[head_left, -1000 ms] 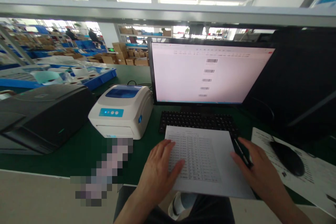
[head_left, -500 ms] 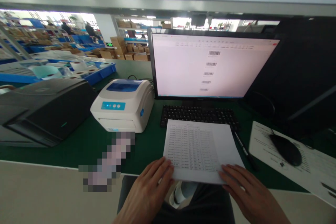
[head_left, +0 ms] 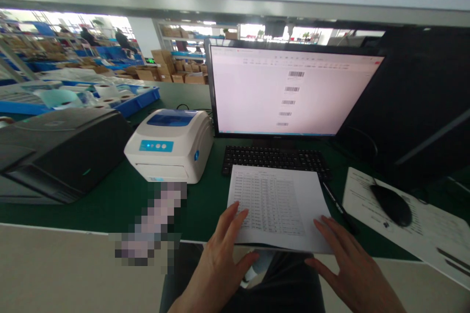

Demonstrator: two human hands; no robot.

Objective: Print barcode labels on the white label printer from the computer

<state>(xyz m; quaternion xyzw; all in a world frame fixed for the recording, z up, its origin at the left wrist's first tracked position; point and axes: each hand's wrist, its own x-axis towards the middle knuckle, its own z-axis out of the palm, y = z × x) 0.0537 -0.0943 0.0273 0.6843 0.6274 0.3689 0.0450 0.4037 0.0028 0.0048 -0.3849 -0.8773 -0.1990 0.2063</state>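
Observation:
A printed sheet with a table of small text (head_left: pixel 268 205) lies on the desk and reaches over the front edge of the keyboard (head_left: pixel 275 159). More paper seems to lie under it. My left hand (head_left: pixel 220 259) has its fingertips on the sheet's lower left part, with the thumb spread away below the paper's near edge. On the lower right corner rest the fingers of my right hand (head_left: pixel 348 259), its thumb also apart. Both hands are open. To the right of the sheet lies a dark pen (head_left: pixel 338 203).
A white label printer (head_left: pixel 171 144) stands left of the monitor (head_left: pixel 293 93), which shows several barcodes. Beside it is a black machine (head_left: pixel 62 156). A mouse (head_left: pixel 392 205) rests on a printed white mat (head_left: pixel 352 190). Blue trays (head_left: pixel 143 100) hold rolls behind.
My fingers have lifted and spread, with both thumbs now apart from the paper's near edge. My left fingertips have moved up along the sheet. The view has shifted slightly.

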